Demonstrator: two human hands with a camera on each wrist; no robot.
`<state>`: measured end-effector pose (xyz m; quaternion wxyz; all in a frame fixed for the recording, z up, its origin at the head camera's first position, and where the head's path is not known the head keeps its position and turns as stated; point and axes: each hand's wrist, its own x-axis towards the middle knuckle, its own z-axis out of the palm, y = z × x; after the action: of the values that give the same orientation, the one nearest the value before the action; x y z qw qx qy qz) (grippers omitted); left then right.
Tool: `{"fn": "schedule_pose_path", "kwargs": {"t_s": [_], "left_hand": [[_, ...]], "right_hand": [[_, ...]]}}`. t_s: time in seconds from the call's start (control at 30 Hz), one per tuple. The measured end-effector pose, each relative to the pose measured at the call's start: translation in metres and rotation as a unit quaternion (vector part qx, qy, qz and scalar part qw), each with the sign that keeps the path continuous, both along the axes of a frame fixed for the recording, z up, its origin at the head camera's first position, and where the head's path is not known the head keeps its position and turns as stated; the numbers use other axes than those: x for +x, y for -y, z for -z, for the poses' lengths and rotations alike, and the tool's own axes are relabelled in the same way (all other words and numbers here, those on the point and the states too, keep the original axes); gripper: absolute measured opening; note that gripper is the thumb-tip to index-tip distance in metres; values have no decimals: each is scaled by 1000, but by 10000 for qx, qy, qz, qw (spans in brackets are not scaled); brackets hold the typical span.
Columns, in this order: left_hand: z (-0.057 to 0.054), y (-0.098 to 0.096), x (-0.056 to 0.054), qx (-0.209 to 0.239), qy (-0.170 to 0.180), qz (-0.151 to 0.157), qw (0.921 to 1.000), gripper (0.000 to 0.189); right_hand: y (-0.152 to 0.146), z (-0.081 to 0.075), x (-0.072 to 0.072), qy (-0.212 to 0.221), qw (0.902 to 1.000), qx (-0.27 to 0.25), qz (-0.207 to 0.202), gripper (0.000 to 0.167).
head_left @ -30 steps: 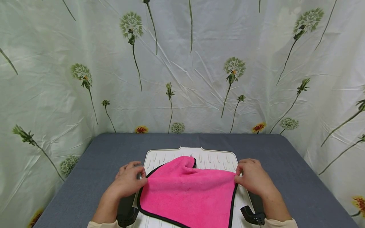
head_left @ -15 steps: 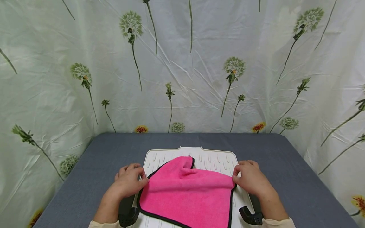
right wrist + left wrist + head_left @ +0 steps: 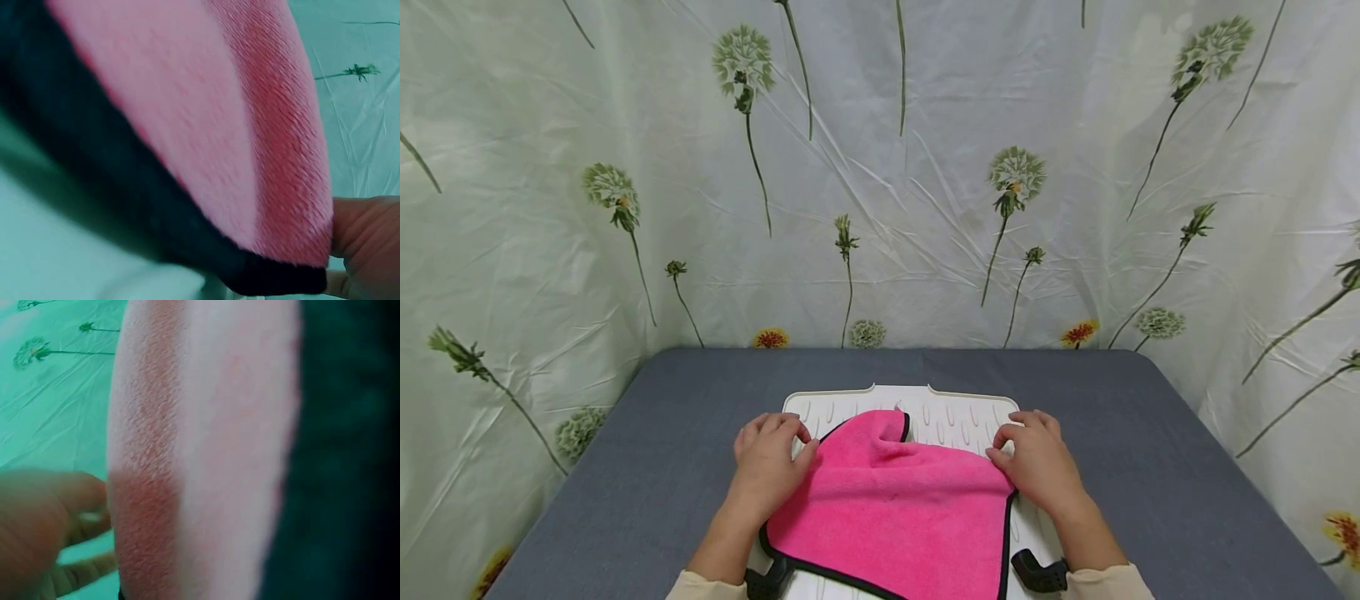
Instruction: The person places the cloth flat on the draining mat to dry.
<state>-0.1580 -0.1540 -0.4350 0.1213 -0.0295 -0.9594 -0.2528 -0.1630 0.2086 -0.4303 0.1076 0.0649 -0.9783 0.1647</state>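
Observation:
A pink towel (image 3: pixel 887 517) with black edging lies over a white ridged board (image 3: pixel 981 414), a soft fold running across it and its far end bunched into a rounded tip. At the towel's upper left edge, my left hand (image 3: pixel 771 458) pinches the cloth between thumb and bent fingers. My right hand (image 3: pixel 1037 458) does the same at the upper right edge, thumb and forefinger close together. In the left wrist view the pink pile (image 3: pixel 150 456) hides the fingertips of that hand. The right wrist view shows the thumb (image 3: pixel 369 231) partly behind the towel's black-edged corner.
The board rests on a table with a dark grey cover (image 3: pixel 700 392). Behind it and at both sides hangs a pale curtain (image 3: pixel 917 208) printed with dandelions. A black wrist device (image 3: pixel 1037 571) sits under each forearm.
Both hands have moved inward along the towel's upper edge, the left one also slightly away from me. The towel's right corner has been drawn inward; the rest lies almost as before.

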Motion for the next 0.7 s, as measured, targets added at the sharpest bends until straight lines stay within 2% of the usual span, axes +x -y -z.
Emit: {"fn": "schedule_pose_path", "kwargs": {"t_s": [0.13, 0.27, 0.37, 0.57, 0.7], "left_hand": [[5, -4, -1, -316, -15, -108, 9994, 9], [7, -7, -1, -478, 20, -149, 9987, 13], [6, -7, -1, -496, 242, -60, 9985, 15], [-5, -4, -2, -312, 1005, 267, 9941, 19], [-19, -8, -13, -424, 1130, 601, 9909, 22]], "right_hand": [[3, 4, 0, 132, 9994, -71, -312, 13], [3, 6, 1, 249, 9981, -133, -541, 12], [2, 7, 1, 215, 9969, -142, -742, 13], [5, 5, 0, 401, 9925, -123, -1146, 12], [8, 2, 1, 578, 9912, -91, -1189, 11]]}}
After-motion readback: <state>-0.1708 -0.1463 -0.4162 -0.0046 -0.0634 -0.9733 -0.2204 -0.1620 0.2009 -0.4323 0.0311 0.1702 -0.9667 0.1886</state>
